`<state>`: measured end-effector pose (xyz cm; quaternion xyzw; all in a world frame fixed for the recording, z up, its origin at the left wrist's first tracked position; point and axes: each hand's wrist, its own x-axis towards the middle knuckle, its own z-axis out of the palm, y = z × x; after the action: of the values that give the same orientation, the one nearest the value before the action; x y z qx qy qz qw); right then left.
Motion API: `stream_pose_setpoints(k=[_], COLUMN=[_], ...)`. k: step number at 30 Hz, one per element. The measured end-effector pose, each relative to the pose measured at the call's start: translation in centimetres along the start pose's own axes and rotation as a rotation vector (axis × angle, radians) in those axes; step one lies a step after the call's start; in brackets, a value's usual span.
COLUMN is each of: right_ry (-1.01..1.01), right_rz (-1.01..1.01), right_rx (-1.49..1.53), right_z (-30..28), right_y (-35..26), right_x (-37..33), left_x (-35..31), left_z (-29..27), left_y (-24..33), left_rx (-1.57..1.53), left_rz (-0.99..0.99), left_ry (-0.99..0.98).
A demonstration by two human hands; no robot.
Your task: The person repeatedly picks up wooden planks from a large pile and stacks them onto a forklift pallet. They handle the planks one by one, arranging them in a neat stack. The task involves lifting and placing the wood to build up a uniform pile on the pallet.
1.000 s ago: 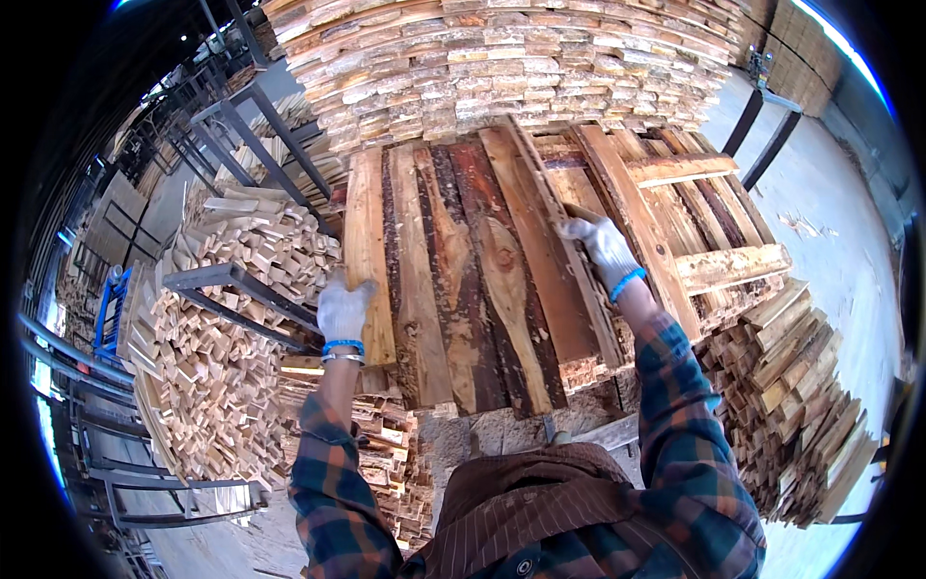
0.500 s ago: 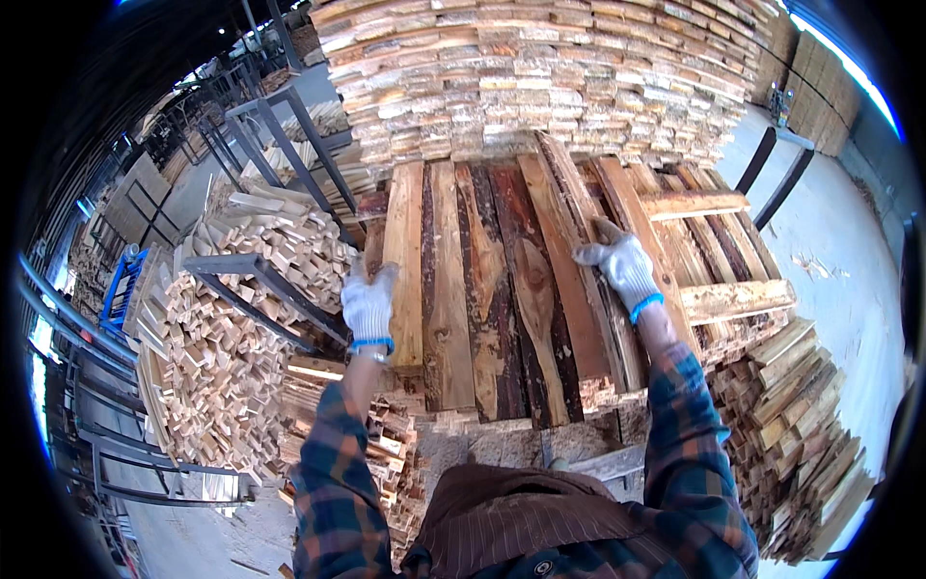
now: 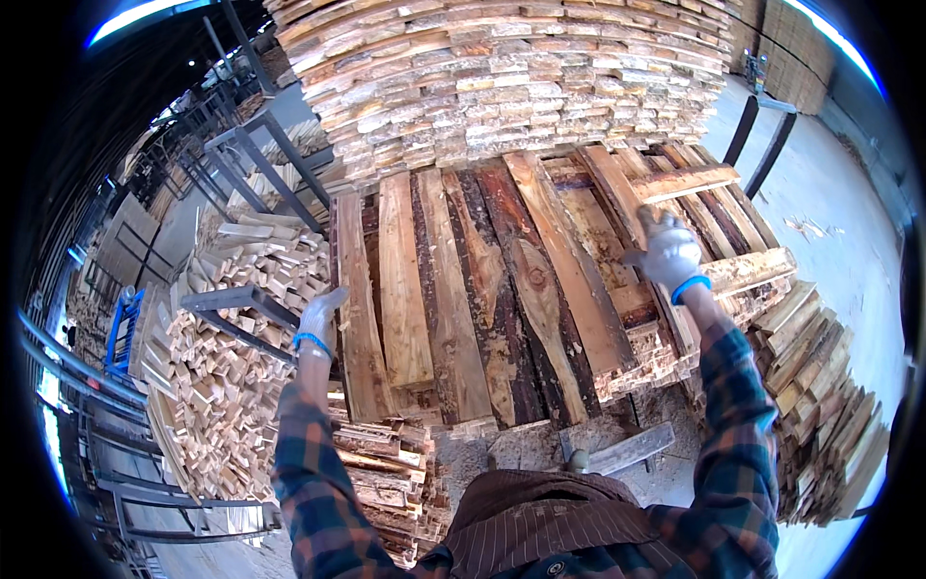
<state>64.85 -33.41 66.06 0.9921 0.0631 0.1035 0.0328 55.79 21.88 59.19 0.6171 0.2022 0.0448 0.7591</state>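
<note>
A row of rough, bark-edged planks (image 3: 449,299) lies side by side on a stack in front of me. My left hand (image 3: 321,317), in a white glove with a blue cuff, is at the outer edge of the leftmost plank (image 3: 359,309). Its fingers are stretched out along that edge, and none of them wraps the wood. My right hand (image 3: 669,251), gloved the same way, hovers over or rests on a narrow plank (image 3: 617,188) at the right; contact is unclear. Its fingers are spread, with nothing between them. Between this plank and the row, a gap shows lower boards (image 3: 593,227).
A tall plank stack (image 3: 521,82) rises behind. Cross boards (image 3: 748,270) lie at the right, above a leaning plank pile (image 3: 820,396). At left, a heap of short offcuts (image 3: 236,386) stands beside a dark metal frame (image 3: 241,299). A grey bar (image 3: 632,449) sits low in front.
My left hand has moved left and my right hand right, off the tilted plank. Another plank now lies flat at the row's left end. A gap has opened on the right. The view has shifted slightly.
</note>
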Motion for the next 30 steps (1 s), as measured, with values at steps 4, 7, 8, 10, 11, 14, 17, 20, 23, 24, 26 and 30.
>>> stream_pose_setpoints(k=[4,7,8,10,11,14,17,20,23,24,26,30], right_ry=[-0.151,-0.134,-0.117,-0.146,-0.075,-0.101,-0.097,-0.109,-0.149,-0.166,-0.19,-0.124], right_rz=[0.151,0.16,0.164,0.215,0.195,0.138,0.091,0.104,0.128,0.16,0.223,0.182], right_rx=[0.234,0.374,0.406,0.377,0.425,0.562,0.567,0.565,0.586,0.56,0.51,0.607], right_z=[4.2,2.9,2.7,3.4,3.8,3.3,4.3,5.9,6.1,5.8,4.8,10.9], right_y=[2.9,1.0,0.8,2.9,2.8,0.9,-1.8,-2.2,-2.5,-2.9,-3.6,-0.4], right_x=[0.6,0.8,1.0,0.7,0.6,0.2,0.7,1.9,3.5,4.1,5.9,8.3], left_x=[6.0,6.6,6.6,5.3,5.3,3.8,5.6,3.4,2.6,2.7,3.0,3.3], left_z=[0.3,-1.9,-2.4,4.3,4.1,4.5,2.3,5.9,5.3,5.0,5.0,6.4], left_y=[-2.2,-3.2,-3.0,-1.1,-1.1,-1.0,-2.2,-0.6,-0.2,-0.2,0.4,0.5], left_rx=[0.13,0.353,0.564,1.166,1.227,1.31,1.254,1.193,1.304,1.264,1.183,1.248], left_rz=[0.133,0.208,0.283,0.156,0.209,0.199,0.155,0.176,0.165,0.136,0.088,0.131], left_ry=[-0.006,0.09,0.147,0.346,0.402,0.515,0.511,0.522,0.578,0.567,0.55,0.566])
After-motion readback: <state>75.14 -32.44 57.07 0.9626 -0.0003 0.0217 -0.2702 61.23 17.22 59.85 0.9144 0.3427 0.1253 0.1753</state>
